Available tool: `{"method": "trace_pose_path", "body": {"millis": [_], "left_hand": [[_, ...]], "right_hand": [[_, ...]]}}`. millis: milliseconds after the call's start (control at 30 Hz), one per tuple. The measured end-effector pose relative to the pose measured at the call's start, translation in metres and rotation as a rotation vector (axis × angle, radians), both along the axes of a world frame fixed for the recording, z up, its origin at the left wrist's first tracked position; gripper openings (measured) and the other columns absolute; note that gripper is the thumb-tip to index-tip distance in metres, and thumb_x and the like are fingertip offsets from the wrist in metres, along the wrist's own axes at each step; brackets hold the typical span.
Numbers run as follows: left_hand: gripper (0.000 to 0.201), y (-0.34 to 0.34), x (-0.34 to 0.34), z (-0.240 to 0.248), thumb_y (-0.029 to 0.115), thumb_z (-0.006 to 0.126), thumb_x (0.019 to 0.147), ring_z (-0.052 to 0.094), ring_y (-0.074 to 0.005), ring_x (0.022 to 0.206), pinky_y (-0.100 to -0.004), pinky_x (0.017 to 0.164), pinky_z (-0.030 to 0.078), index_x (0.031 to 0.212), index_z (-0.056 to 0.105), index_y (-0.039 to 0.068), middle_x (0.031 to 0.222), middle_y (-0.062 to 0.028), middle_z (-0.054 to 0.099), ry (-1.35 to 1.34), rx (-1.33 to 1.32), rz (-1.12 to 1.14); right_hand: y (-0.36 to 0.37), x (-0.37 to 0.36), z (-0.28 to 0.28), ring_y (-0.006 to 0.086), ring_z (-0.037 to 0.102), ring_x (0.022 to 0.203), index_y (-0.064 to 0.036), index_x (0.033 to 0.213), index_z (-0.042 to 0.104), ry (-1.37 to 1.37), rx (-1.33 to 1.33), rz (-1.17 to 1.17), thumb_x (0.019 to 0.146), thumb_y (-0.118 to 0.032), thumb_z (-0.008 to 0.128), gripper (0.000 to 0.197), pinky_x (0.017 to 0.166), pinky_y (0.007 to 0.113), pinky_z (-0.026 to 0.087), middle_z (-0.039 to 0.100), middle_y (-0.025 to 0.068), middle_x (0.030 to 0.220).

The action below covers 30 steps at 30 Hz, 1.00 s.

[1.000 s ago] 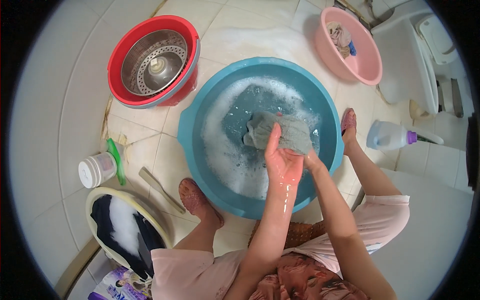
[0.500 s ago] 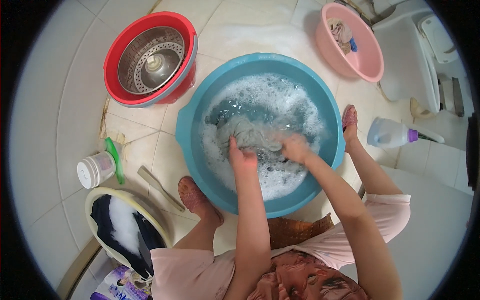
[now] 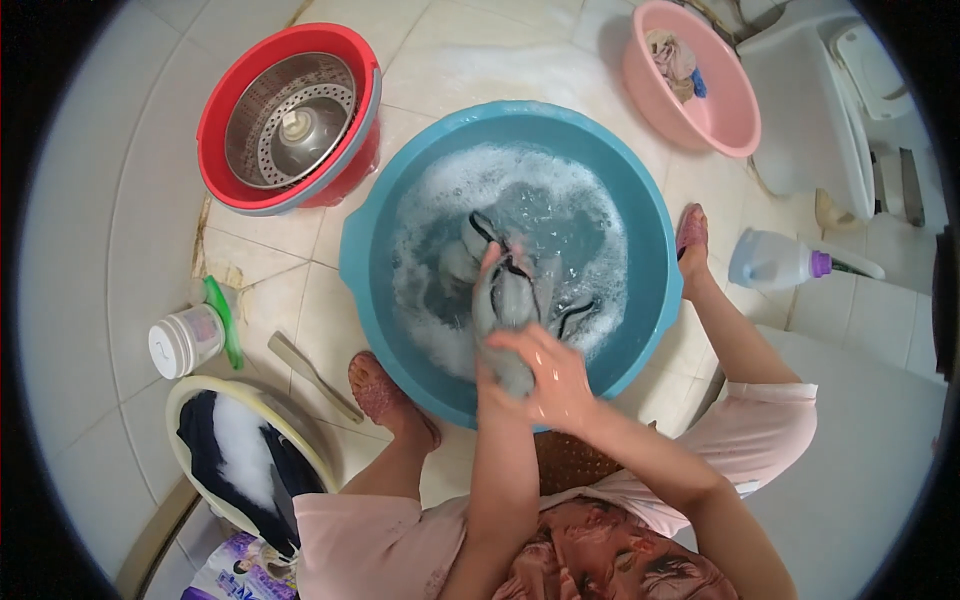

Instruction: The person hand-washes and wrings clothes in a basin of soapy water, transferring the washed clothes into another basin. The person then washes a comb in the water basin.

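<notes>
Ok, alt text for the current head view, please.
A left hand holds a grey cloth with dark trim over a blue basin of sudsy water; the blurred right hand is at its near end. A red bucket and pink basin stand beyond.

Your left hand [image 3: 484,302] holds a dark-trimmed grey cloth [image 3: 514,300] over the foamy water [image 3: 575,230] in the blue basin [image 3: 364,265]; your right hand [image 3: 556,377], blurred at the fingers, is at the cloth's near end. Far left you have a red bucket [image 3: 212,140] with a metal basket [image 3: 248,130] inside, far right a pink basin [image 3: 725,110] with crumpled fabric [image 3: 672,62]. Near left sits a cream basin [image 3: 174,425] with dark clothing [image 3: 203,435]; a purple-capped bottle [image 3: 775,260] is at right.
</notes>
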<state>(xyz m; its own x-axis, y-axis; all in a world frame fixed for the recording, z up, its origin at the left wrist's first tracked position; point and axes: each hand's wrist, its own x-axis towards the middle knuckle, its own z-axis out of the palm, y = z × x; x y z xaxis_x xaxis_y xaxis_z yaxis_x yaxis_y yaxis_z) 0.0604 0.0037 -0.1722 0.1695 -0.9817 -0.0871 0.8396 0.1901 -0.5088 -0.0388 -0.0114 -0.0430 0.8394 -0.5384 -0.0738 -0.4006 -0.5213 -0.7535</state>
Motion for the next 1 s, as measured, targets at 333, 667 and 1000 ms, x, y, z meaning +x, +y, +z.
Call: {"method": "trace_pose_path", "body": {"millis": [333, 667, 1000], "left_hand": [[0.040, -0.036, -0.020, 0.022, 0.023, 0.055, 0.088, 0.052, -0.0239, 0.108, -0.0387, 0.093, 0.042, 0.121, 0.046, 0.002, 0.118, -0.0096, 0.053, -0.432, 1.307, 0.051], [0.041, -0.045, -0.050, 0.013, 0.029, 0.052, 0.088, 0.052, -0.0229, 0.107, -0.0383, 0.096, 0.041, 0.120, 0.048, 0.004, 0.117, -0.0085, 0.054, -0.177, 1.184, 0.073], [0.042, -0.013, -0.040, 0.077, 0.032, 0.050, 0.091, 0.047, -0.0224, 0.110, -0.0315, 0.101, 0.035, 0.122, 0.047, 0.004, 0.117, -0.0078, 0.050, -0.298, 0.590, 0.238]], "right_hand": [[-0.124, 0.032, -0.127, 0.0349, 0.061, 0.082, -0.0112, 0.101, 0.056, 0.124, -0.137, -0.304, 0.080, -0.033, 0.061, 0.031, 0.069, 0.041, 0.048, 0.063, 0.0146, 0.093], [-0.137, -0.016, -0.166, 0.0308, 0.062, 0.083, 0.0007, 0.102, 0.059, 0.621, -0.348, -0.334, 0.080, -0.018, 0.056, 0.029, 0.074, 0.040, 0.049, 0.061, 0.0192, 0.102], [-0.018, -0.008, 0.003, 0.0218, 0.060, 0.063, -0.0093, 0.071, 0.063, -0.070, -0.122, 0.086, 0.071, -0.025, 0.070, 0.016, 0.056, 0.033, 0.047, 0.060, 0.0051, 0.074]]}}
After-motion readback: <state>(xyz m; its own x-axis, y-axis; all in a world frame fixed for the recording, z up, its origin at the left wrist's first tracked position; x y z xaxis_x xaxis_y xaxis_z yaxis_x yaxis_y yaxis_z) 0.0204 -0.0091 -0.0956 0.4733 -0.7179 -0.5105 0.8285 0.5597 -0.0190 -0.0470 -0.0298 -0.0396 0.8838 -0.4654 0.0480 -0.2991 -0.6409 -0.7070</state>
